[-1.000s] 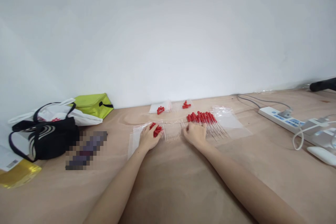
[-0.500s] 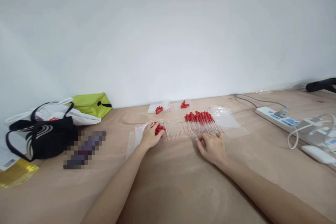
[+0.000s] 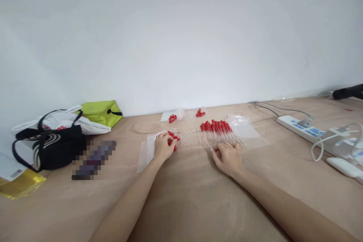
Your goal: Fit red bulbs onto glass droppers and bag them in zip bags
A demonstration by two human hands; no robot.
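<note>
My left hand [image 3: 164, 147] is closed at a small pile of red bulbs [image 3: 174, 136] on a clear plastic bag [image 3: 144, 153]; its fingertips pinch at one red bulb. In my right hand [image 3: 228, 157], thumb and forefinger pinch a thin clear tube [image 3: 208, 144] that points up and left. Between the hands lies a row of thin clear tubes [image 3: 190, 140]. Just beyond my right hand, several tubes with red bulbs [image 3: 217, 126] on their far ends lie side by side. Another clear bag [image 3: 249, 130] is to their right.
Two small bags with red bulbs [image 3: 172, 118] [image 3: 200, 112] lie near the wall. A black bag [image 3: 56, 147], a lime-green bag [image 3: 99, 113] and a pixelated dark object [image 3: 95, 160] are at left. A white power strip [image 3: 300, 126] with cables is at right.
My left hand's fingers have drawn together over the red bulbs, uncovering more of the pile. My right hand stays nearly in place with its tube. The view has shifted slightly.
</note>
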